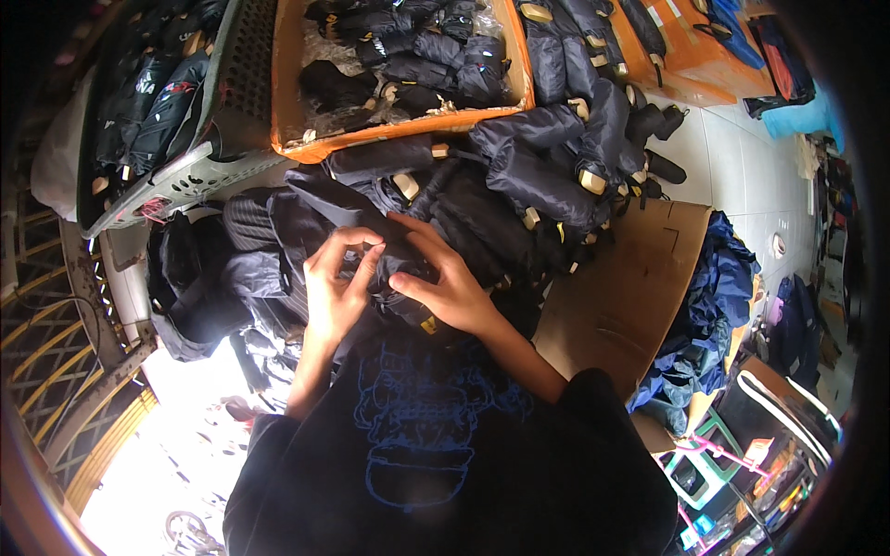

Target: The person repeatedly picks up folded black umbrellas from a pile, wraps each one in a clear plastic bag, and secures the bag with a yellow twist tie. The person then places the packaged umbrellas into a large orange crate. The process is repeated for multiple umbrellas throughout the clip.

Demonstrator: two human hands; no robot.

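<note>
In front of my chest, both hands work at a dark folded umbrella point(332, 202) in black fabric. My left hand point(336, 283) is closed, its thumb and forefinger pinched together at the cloth's near end. On the other side, my right hand point(450, 285) curls its fingers and thumb around the same bundle. What lies between the fingertips is partly hidden. Beyond and to the right is a heap of black folded umbrellas point(538, 181), several with cream-coloured handle ends. Loose black fabric point(199, 287) lies to the left of my left hand.
An orange-edged carton point(408, 130) filled with black umbrellas stands ahead. Left of it is a grey perforated plastic crate point(218, 139). A brown cardboard flap point(612, 287) rises at my right, with crumpled blue fabric point(709, 315) behind it. A metal lattice gate point(65, 343) stands far left.
</note>
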